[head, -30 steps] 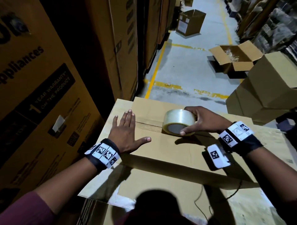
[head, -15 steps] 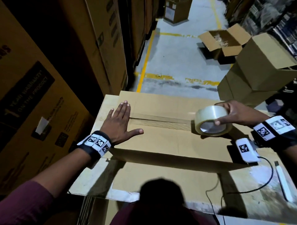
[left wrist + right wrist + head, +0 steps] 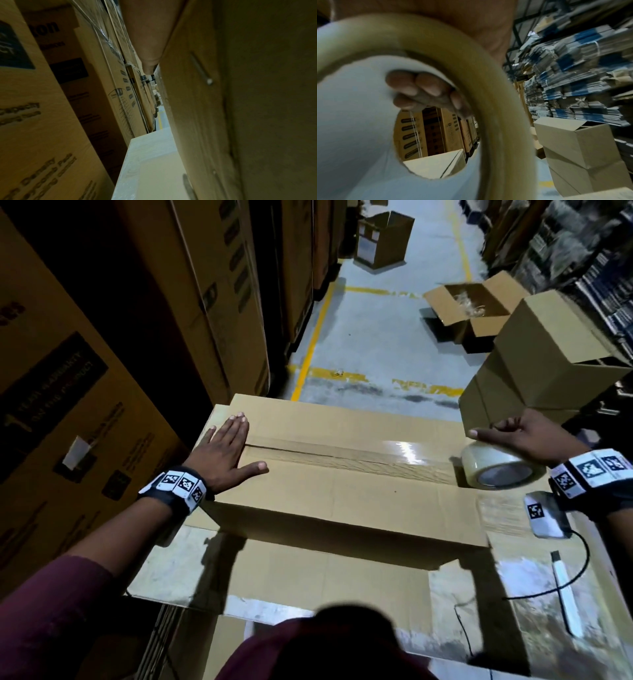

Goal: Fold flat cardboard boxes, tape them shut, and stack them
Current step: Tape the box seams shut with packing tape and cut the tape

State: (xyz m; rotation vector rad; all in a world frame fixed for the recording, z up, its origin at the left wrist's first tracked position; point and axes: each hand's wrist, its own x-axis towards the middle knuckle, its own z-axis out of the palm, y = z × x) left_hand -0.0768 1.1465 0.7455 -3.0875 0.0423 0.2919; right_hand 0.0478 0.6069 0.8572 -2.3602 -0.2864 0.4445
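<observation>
Clear tape roll [image 3: 501,472] in my right hand [image 3: 524,436], fingers curled through core; left hand [image 3: 222,455] flat on box [image 3: 342,491]. Slack risks wrinkled seam.

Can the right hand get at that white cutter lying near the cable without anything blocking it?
Probably yes: the white cutter lies bare on the work surface, below the right hand. But that hand grips the tape roll, which it must first release.

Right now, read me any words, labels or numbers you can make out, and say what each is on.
"YEAR WARRANTY ON THE PRODUCT": black label on the big carton at left, blurred, only roughly readable.
"ton": end of a cut-off word on a carton in the left wrist view.
Other carton print and the wristband codes: too blurred to read.
</observation>
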